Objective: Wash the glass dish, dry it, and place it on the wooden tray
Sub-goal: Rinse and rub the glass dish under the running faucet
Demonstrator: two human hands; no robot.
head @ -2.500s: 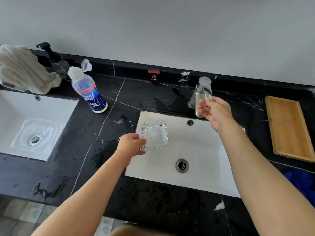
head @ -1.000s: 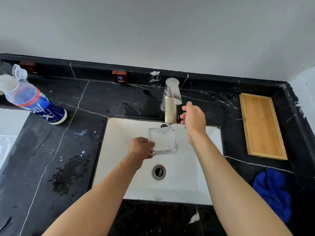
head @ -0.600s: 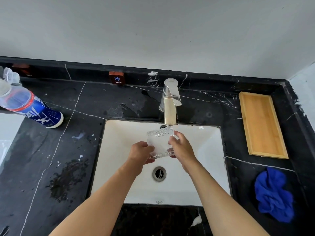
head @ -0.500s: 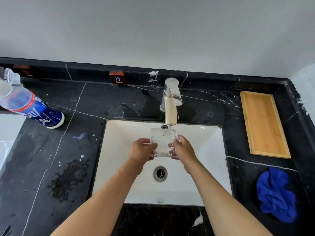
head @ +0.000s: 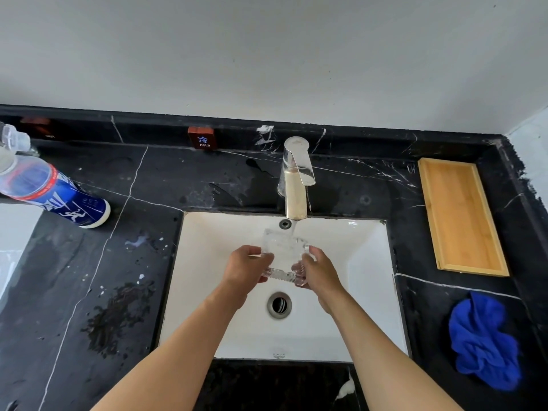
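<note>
Now the right hand [head: 318, 269] has joined the left hand [head: 247, 266], both grips pinching the glass dish [head: 283, 256] under the faucet [head: 296, 179] over the sink [head: 370, 262].

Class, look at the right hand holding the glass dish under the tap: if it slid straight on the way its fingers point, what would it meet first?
The right hand points up-left across the glass dish, so it would probably meet the left hand gripping the opposite side; depth is uncertain.

Readable text: one tag, one unclear bottle label.
Small red-brown tag [head: 201, 138] on the black backsplash left of the faucet [head: 295, 176] reads "冷" over "COLD". Blue bottle [head: 56, 193] at left carries white lettering and a running figure, too blurred to read. A second red tag [head: 41, 127] at far left is illegible.
</note>
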